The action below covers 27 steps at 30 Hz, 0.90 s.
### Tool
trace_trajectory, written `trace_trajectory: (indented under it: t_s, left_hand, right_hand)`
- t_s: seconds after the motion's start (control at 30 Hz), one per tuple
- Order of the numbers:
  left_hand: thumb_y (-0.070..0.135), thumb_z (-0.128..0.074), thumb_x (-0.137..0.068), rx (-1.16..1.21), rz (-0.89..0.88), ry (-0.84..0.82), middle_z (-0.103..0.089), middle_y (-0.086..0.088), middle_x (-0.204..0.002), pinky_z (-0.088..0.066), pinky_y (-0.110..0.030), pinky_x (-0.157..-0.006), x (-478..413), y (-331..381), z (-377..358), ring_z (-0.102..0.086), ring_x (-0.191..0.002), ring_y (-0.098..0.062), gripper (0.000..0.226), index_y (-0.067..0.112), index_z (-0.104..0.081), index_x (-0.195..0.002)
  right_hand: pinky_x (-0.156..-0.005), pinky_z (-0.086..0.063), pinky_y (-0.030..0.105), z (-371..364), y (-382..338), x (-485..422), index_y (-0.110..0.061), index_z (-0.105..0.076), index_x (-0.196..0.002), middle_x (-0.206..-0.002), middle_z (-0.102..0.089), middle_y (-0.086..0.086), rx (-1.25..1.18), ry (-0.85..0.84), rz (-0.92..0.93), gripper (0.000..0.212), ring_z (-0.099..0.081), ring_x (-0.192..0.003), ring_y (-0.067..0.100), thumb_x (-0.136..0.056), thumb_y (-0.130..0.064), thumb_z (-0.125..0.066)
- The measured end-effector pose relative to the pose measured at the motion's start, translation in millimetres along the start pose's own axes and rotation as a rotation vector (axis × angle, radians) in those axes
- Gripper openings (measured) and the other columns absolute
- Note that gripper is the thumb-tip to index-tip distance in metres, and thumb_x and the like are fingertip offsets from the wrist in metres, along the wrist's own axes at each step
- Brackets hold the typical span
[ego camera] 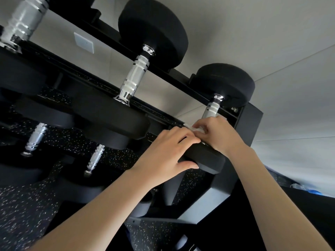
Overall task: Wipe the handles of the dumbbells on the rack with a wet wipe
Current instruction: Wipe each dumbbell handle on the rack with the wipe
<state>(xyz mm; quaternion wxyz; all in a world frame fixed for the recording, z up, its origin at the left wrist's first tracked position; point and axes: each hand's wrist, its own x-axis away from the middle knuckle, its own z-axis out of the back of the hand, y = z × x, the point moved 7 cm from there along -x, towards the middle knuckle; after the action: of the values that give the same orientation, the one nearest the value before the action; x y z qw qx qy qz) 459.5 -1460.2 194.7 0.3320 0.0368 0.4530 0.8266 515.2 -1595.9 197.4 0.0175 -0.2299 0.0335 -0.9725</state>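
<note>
landmark: we place everything from the rack's end panel (251,122), the dark plate closing the rack on one side.
small dumbbell (223,84): on the top tier, just beside the end panel and last in its row. a larger dumbbell (136,75) lies farther from the panel on the same tier.
long axis: the chrome handle (211,110) runs front to back across the rack, roughly alongside the end panel. its near head (204,158) points toward us and its far head toward the wall (272,42).
left hand (166,151): fingers curled over the near head, thumb under it. we read this as steadying the weight.
right hand (219,134): closed round the wet wipe (194,129), which is wrapped on the handle close to the near head. the ringed stretch toward the far head shows bare.
risk, rolling: if we twist the wipe hard while the left grip slackens, the dumbbell could turn or creep off the front of its tier.
risk, pinching: our fingers sit where the near head meets the rack, so a shift of the weight could trap them.
risk, missed metal: the wipe looks bunched, so the far end beside the panel may go uncleaned.
risk, slipping: wet chrome gives the right hand less hold.
</note>
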Motion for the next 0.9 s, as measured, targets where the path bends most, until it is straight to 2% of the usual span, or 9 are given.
trace_trajectory:
  t_s: [0.13,0.43,0.63,0.73,0.83,0.9]
  left_hand:
    - [0.051,-0.054,-0.080,0.009,-0.010,-0.010,-0.051,0.004,-0.119,-0.035,-0.030,-0.091,0,-2,-1,-0.046,-0.109,-0.015,0.052,0.018,-0.054,-0.120]
    - [0.051,-0.056,-0.080,-0.005,-0.046,0.013,-0.052,0.004,-0.116,-0.034,-0.028,-0.091,-1,-2,-1,-0.047,-0.106,-0.015,0.052,0.019,-0.053,-0.122]
    - [0.054,-0.050,-0.082,-0.025,-0.060,0.010,-0.051,0.004,-0.116,-0.037,-0.030,-0.090,-1,-3,-1,-0.048,-0.106,-0.015,0.053,0.019,-0.052,-0.122]
    - [0.055,-0.047,-0.083,-0.033,-0.066,0.008,-0.051,0.005,-0.117,-0.036,-0.029,-0.090,-1,-3,-2,-0.048,-0.106,-0.014,0.053,0.020,-0.050,-0.122]
    - [0.054,-0.051,-0.082,-0.030,-0.069,0.012,-0.051,0.005,-0.116,-0.037,-0.030,-0.090,-1,-4,-2,-0.048,-0.106,-0.016,0.052,0.020,-0.050,-0.122]
    - [0.053,-0.053,-0.081,-0.033,-0.072,0.020,-0.051,0.004,-0.116,-0.037,-0.031,-0.089,-1,-3,-2,-0.048,-0.105,-0.016,0.052,0.019,-0.050,-0.121]
  right_hand:
    - [-0.077,-0.054,0.043,1,-3,1,-0.020,-0.066,-0.110,-0.084,-0.057,0.007,-0.008,-0.035,-0.026,0.027,-0.061,-0.084,0.027,-0.087,-0.033,-0.061]
    - [-0.074,-0.055,0.043,19,-2,-23,-0.015,-0.061,-0.116,-0.101,-0.065,0.015,0.172,0.074,-0.016,0.030,-0.063,-0.087,0.032,-0.090,-0.028,-0.055]
    - [-0.070,-0.055,0.044,39,11,-42,-0.014,-0.063,-0.115,-0.086,-0.066,0.014,0.179,0.180,-0.046,0.029,-0.062,-0.075,0.031,-0.091,-0.030,-0.055]
    - [-0.065,-0.055,0.044,48,11,-40,-0.014,-0.063,-0.114,-0.077,-0.066,0.015,0.185,0.313,-0.047,0.027,-0.062,-0.071,0.035,-0.093,-0.028,-0.053]
    - [-0.061,-0.054,0.046,51,7,-30,-0.013,-0.063,-0.111,-0.074,-0.066,0.017,0.239,0.439,-0.023,0.025,-0.062,-0.067,0.039,-0.095,-0.028,-0.050]
    - [-0.058,-0.054,0.046,49,7,-24,-0.011,-0.058,-0.112,-0.072,-0.066,0.017,0.263,0.460,-0.014,0.026,-0.062,-0.064,0.039,-0.096,-0.029,-0.048]
